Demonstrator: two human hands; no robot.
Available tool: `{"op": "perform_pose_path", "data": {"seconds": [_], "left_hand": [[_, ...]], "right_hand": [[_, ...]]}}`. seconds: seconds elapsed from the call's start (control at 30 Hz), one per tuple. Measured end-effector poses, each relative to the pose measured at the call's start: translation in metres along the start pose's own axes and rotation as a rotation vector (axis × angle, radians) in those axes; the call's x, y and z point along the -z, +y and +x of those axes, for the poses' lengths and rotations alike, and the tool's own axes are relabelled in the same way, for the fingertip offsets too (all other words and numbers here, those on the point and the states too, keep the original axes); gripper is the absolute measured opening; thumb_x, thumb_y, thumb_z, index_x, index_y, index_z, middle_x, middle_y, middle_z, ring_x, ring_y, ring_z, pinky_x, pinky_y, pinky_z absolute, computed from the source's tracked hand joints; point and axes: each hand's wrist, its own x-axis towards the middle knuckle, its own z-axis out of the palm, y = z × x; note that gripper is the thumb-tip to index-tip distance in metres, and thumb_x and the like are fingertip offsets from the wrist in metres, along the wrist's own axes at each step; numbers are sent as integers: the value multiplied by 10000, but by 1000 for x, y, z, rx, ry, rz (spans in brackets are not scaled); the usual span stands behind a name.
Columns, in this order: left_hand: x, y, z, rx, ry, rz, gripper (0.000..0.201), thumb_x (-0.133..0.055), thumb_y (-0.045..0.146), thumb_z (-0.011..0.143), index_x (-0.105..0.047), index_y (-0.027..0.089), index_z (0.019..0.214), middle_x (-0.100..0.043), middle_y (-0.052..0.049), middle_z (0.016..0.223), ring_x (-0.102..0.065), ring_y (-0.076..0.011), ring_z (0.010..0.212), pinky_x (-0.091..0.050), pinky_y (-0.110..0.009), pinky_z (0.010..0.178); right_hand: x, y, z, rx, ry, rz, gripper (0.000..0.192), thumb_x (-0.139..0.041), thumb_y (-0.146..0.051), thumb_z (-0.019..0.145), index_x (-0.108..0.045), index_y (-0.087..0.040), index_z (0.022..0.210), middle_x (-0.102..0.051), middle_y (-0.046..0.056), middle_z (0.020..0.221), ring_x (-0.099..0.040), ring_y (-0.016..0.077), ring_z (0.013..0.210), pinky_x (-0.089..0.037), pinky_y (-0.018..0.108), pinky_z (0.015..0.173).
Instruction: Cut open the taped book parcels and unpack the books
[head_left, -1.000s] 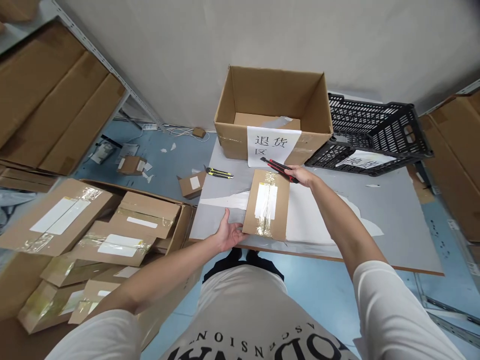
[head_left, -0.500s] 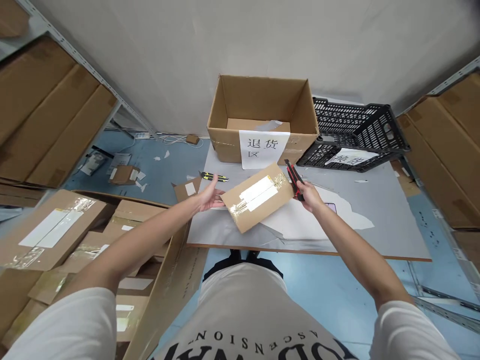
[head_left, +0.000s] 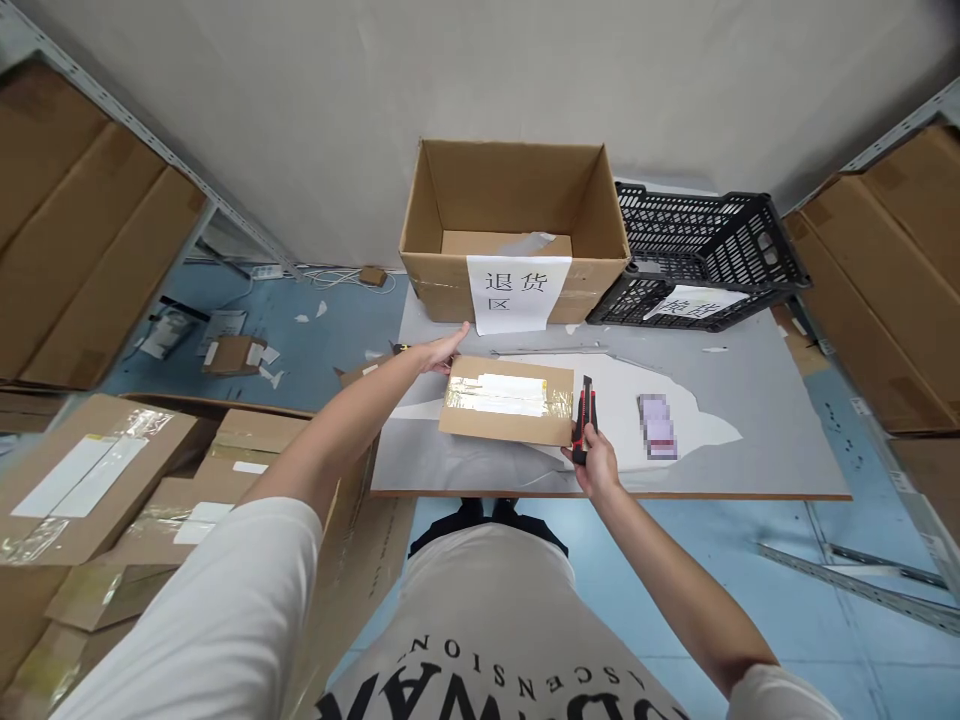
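Note:
A flat brown parcel (head_left: 507, 400) sealed with clear tape and a white label lies on the grey table (head_left: 750, 460), its long side across me. My left hand (head_left: 442, 352) rests at the parcel's far left corner, fingers spread against it. My right hand (head_left: 594, 462) grips a red and black utility knife (head_left: 584, 420), its tip at the parcel's right edge.
An open cardboard box (head_left: 516, 225) with a printed sign stands at the table's back. A black plastic crate (head_left: 697, 262) lies tilted to its right. A small purple item (head_left: 655, 425) sits on white paper. Several taped parcels (head_left: 90, 470) fill a carton at left. Shelves flank both sides.
The parcel has turned from lengthwise to crosswise and been set flat on the table. My left hand moved to its far left corner; my right hand with the knife came down to its right edge.

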Motion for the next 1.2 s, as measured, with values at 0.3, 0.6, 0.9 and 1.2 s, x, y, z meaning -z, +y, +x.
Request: {"op": "perform_pose_path", "data": {"seconds": [0.3, 0.6, 0.9, 1.2], "left_hand": [[-1, -13, -4, -19, 29, -132, 794, -300, 804, 719, -617, 144, 1024, -658, -161, 1057, -591, -246, 1013, -493, -274, 739], [-24, -39, -49, -409, 313, 401, 978, -553, 731, 637, -339, 146, 1392, -269, -156, 1489, -290, -362, 1339, -335, -406, 1027], [-105, -106, -80, -493, 510, 581, 1367, -668, 745, 472, 58, 145, 1464, 110, -208, 1518, -128, -423, 1373, -253, -518, 1052], [-105, -98, -76, -483, 579, 644, 1347, -678, 741, 462, -11, 143, 1469, 97, -184, 1526, -125, -428, 1371, -258, -500, 1052]], "right_hand": [[7, 5, -1, 70, -98, -169, 331, -563, -506, 770, -553, -257, 987, -642, 32, 1088, -626, 176, 961, -564, 271, 608], [64, -39, 24, 220, -302, -546, 552, -648, -548, 714, -510, -234, 1147, -663, 79, 1061, -667, 153, 632, -555, 329, 640], [80, -33, 25, 158, -344, -551, 609, -631, -574, 704, -462, -194, 1148, -668, 32, 781, -534, 108, 390, -387, 221, 310], [81, -34, 20, 144, -346, -560, 618, -628, -579, 689, -474, -212, 1161, -657, 7, 737, -498, 100, 360, -328, 212, 273]]}}
